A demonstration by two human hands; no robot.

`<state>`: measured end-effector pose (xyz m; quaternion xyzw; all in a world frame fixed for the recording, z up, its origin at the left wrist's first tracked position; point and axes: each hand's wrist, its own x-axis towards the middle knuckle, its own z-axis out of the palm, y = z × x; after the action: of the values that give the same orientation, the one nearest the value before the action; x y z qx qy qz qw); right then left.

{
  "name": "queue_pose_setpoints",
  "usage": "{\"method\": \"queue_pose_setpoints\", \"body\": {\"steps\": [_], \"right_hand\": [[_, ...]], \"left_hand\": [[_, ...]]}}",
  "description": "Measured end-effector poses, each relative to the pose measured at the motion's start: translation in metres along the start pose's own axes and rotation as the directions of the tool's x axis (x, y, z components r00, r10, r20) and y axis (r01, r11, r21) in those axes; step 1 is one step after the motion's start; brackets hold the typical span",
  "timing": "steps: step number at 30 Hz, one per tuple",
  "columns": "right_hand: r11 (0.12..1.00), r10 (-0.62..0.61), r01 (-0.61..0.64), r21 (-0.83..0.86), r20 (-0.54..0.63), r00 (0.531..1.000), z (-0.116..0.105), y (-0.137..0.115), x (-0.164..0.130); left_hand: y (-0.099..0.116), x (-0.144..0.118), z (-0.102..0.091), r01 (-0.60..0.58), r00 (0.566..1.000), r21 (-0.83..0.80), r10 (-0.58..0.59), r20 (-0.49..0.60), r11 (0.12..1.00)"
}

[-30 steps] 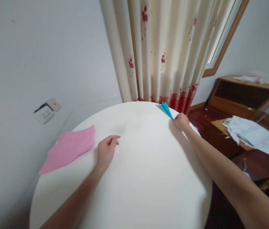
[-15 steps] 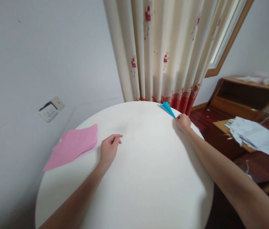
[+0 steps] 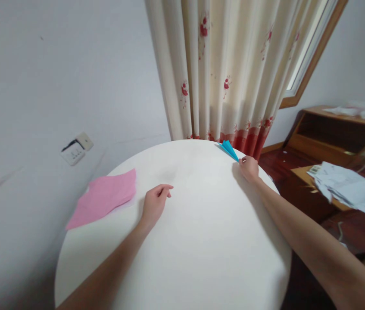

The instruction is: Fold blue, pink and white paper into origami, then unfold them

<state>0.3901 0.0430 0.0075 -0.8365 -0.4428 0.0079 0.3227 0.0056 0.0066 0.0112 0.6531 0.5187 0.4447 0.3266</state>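
Blue paper plane pinched by right hand at table edge.

No writing, label, brand or number can be read anywhere in the view. The loose white papers heaped on the brown wooden shelf unit at the right are too blurred to show any print, and the white wall socket plate bears no legible marking.

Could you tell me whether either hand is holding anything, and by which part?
The right hand pinches the blue paper plane by its near tip; the left hand holds nothing.
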Motion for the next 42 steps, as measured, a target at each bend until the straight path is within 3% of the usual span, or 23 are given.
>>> {"method": "queue_pose_setpoints", "body": {"steps": [4, 7, 12, 19, 28, 31, 34, 36, 38, 40, 42], "right_hand": [[0.984, -0.144, 0.143, 0.107, 0.009, 0.989, -0.005, -0.043, -0.022], [0.895, -0.346, 0.319, 0.311, 0.037, 0.937, -0.007, -0.083, -0.048], [0.836, -0.442, 0.305, 0.456, 0.231, 0.867, 0.007, -0.119, -0.097], [0.849, -0.493, 0.340, 0.404, 0.377, 0.784, 0.043, -0.113, -0.141], [0.817, -0.548, 0.352, 0.456, 0.425, 0.721, 0.044, -0.103, -0.143], [0.817, -0.546, 0.334, 0.471, 0.439, 0.714, 0.044, -0.101, -0.143], [0.814, -0.547, 0.331, 0.477, 0.441, 0.711, 0.045, -0.100, -0.142], [0.812, -0.551, 0.334, 0.479, 0.440, 0.709, 0.046, -0.099, -0.142], [0.811, -0.554, 0.338, 0.478, 0.441, 0.706, 0.046, -0.099, -0.142], [0.812, -0.554, 0.341, 0.473, 0.442, 0.706, 0.046, -0.099, -0.142], [0.815, -0.551, 0.343, 0.467, 0.438, 0.710, 0.046, -0.099, -0.142]], "left_hand": [[-0.002, -0.003, 0.005, -0.010, 0.999, 0.006, 0.010, 0.053, 1.000], [-0.003, -0.005, 0.007, 0.000, 0.996, 0.003, 0.000, 0.090, 1.000], [-0.003, -0.009, 0.008, 0.052, 0.989, -0.031, -0.047, 0.141, 0.998], [-0.006, -0.010, 0.008, 0.080, 0.977, -0.064, -0.065, 0.205, 0.995], [-0.014, -0.008, 0.008, 0.034, 0.972, 0.007, -0.035, 0.234, 0.999], [-0.013, -0.003, 0.000, -0.022, 0.987, 0.033, 0.017, 0.162, 0.999], [-0.013, 0.009, -0.018, -0.070, 0.997, 0.142, 0.073, -0.016, 0.987], [-0.014, 0.017, -0.034, -0.095, 0.982, 0.298, 0.138, -0.129, 0.950], [-0.018, 0.023, -0.050, -0.069, 0.973, 0.472, 0.164, -0.164, 0.879], [-0.022, 0.026, -0.063, 0.021, 0.984, 0.637, 0.095, -0.148, 0.771], [-0.026, 0.025, -0.073, 0.122, 0.992, 0.750, -0.049, -0.120, 0.650]]}}
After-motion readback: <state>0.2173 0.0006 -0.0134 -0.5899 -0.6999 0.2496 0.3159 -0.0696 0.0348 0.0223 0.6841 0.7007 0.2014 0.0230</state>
